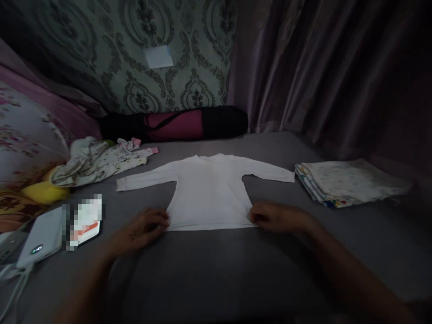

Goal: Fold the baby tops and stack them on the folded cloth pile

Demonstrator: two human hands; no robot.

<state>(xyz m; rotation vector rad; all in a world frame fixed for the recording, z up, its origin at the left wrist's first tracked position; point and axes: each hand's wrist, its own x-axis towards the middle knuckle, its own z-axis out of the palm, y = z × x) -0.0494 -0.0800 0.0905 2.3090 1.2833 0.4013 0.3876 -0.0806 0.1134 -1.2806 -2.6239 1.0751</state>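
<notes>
A small white long-sleeved shirt [209,189] lies spread flat on the grey bed sheet [216,270], sleeves stretched out to both sides, neck toward the wall. My left hand [143,229] pinches the shirt's lower left hem corner. At the lower right hem corner, my right hand [275,217] has its fingers closed on the cloth. Both forearms reach in from the bottom of the view.
A stack of folded patterned cloths [347,182] sits at the right. Crumpled baby clothes [101,159] lie at the back left beside a floral pillow [27,135]. A white power bank [42,238] and a phone [84,222] rest at the left. A rolled dark-and-maroon bag [182,123] lies along the wall.
</notes>
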